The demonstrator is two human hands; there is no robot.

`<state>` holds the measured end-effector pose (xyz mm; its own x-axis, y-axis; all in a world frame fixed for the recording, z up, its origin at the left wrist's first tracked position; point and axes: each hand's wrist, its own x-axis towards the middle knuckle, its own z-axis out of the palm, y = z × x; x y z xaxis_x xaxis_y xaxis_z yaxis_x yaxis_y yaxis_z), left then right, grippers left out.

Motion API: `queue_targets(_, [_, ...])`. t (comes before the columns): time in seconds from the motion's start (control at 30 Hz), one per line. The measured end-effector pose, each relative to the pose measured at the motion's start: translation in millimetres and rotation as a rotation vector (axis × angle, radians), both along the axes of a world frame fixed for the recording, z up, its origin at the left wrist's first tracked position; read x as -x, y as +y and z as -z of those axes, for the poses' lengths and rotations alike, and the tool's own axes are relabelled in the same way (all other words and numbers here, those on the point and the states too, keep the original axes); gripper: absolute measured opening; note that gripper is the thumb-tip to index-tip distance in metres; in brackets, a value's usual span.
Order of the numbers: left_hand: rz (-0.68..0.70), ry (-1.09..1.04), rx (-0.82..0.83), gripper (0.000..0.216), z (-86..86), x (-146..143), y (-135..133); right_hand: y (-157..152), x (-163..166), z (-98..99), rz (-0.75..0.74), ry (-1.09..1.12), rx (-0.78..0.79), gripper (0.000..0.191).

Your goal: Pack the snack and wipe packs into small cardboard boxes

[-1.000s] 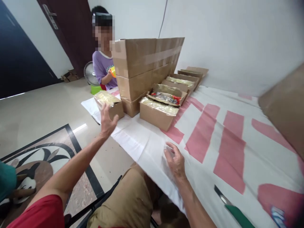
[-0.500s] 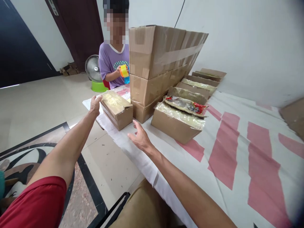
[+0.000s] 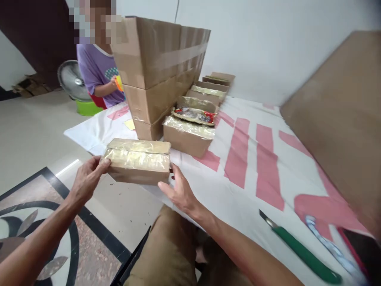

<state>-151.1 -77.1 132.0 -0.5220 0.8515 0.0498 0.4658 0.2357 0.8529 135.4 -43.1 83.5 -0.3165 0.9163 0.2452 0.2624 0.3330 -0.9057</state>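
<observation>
A small cardboard box [image 3: 138, 174], its top covered with shiny clear tape over a yellowish surface, is between my two hands at the table's near edge. My left hand [image 3: 89, 174] grips its left end, thumb on the near top corner and fingers around the side. At the right end, my right hand [image 3: 178, 188] has its fingertips against the box, with the thumb in front of the lower corner. The box overhangs the edge; whether its underside touches the table cannot be told.
Behind stand stacked taped cartons [image 3: 157, 55] and a row of opened boxes [image 3: 187, 137]. A green-handled knife [image 3: 303, 250], a phone [image 3: 357, 246] and a large cardboard panel [image 3: 336, 119] are on the right. A person [image 3: 98, 75] holds a tape roll [image 3: 119, 83] near a fan [image 3: 71, 79].
The box has come nearer to me and turned so its long side faces me. My right hand has moved onto its right end. The view has swung right, bringing in the knife and phone.
</observation>
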Motion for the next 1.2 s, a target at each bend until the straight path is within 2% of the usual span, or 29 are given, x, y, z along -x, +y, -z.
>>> queue_targets(0.1, [0.155, -0.002, 0.011, 0.056, 4.7, -58, -17, -44, -70, -1.4, 0.128, -0.027, -0.014, 0.062])
queue_targets(0.27, [0.453, -0.055, -0.019, 0.049, 15.2, -160, -20, -103, -170, 1.0, 0.438, -0.095, -0.002, 0.057])
queue_targets(0.33, [0.518, -0.068, -0.049, 0.045, 18.1, -194, -19, -118, -198, 4.2, 0.524, -0.125, -0.001, 0.055])
queue_targets(0.43, [0.534, -0.086, -0.068, 0.045, 22.4, -225, -22, -133, -234, 10.3, 0.543, -0.182, -0.006, 0.052])
queue_targets(0.5, [0.513, -0.109, -0.074, 0.045, 25.9, -232, -25, -140, -260, 16.8, 0.564, -0.273, -0.078, 0.052])
queue_targets(0.57, [0.469, -0.131, -0.126, 0.046, 28.8, -231, -27, -145, -288, 27.0, 0.613, -0.44, -0.218, 0.049])
queue_targets(0.67, [0.425, -0.139, -0.298, 0.047, 29.4, -227, -21, -150, -323, 47.4, 0.649, -0.763, -0.396, 0.04])
queue_targets(0.77, [0.497, -0.121, -0.431, 0.044, 25.7, -230, -2, -149, -339, 64.5, 0.605, -1.015, -0.432, 0.036])
queue_targets(0.87, [0.599, -0.15, -0.407, 0.046, 23.2, -240, 21, -144, -338, 72.0, 0.572, -1.144, -0.444, 0.037])
queue_targets(0.97, [0.636, -0.21, -0.317, 0.047, 26.1, -250, 35, -140, -337, 73.7, 0.562, -1.147, -0.472, 0.038])
queue_targets(1.07, [0.636, -0.276, -0.249, 0.052, 32.8, -255, 38, -148, -348, 72.9, 0.559, -1.018, -0.471, 0.037])
queue_targets(1.13, [0.638, -0.36, -0.237, 0.054, 37.4, -256, 37, -159, -364, 67.5, 0.629, -0.899, -0.433, 0.036])
queue_targets(1.2, [0.636, -0.442, -0.242, 0.055, 40.7, -257, 36, -170, -380, 53.5, 0.703, -0.799, -0.376, 0.036])
